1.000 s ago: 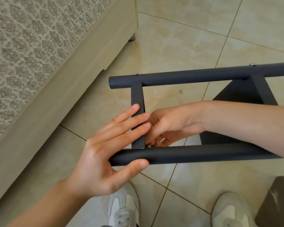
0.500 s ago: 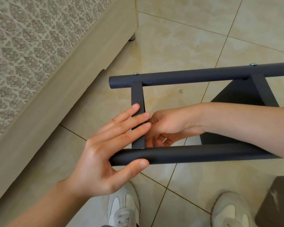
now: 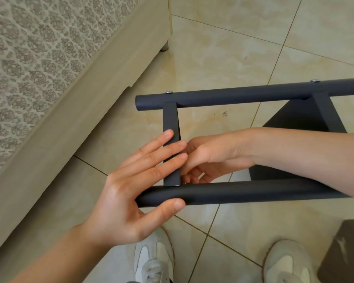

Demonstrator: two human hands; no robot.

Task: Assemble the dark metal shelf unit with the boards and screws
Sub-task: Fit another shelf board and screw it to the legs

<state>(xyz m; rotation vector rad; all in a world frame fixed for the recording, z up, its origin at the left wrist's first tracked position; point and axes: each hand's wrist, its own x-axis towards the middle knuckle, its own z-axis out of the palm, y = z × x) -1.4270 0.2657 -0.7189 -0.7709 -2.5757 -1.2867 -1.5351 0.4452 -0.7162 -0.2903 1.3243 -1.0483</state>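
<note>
Beige tiled floor (image 3: 223, 48), patterned bed edge (image 3: 39, 58) far left. Dark shelf frame (image 3: 243, 193) lies on its side mid-scene, two tubes running left to right, crossbar (image 3: 170, 119) joining them. Left hand (image 3: 131, 190) spread: straight fingers pressed flat across crossbar, thumb against near tube. Right hand (image 3: 208, 158) reaches in from right, fingers curled down behind crossbar at near joint; what they pinch, cannot tell. Against half a second back: both hands and frame hold same spots, barely any shift.
</note>
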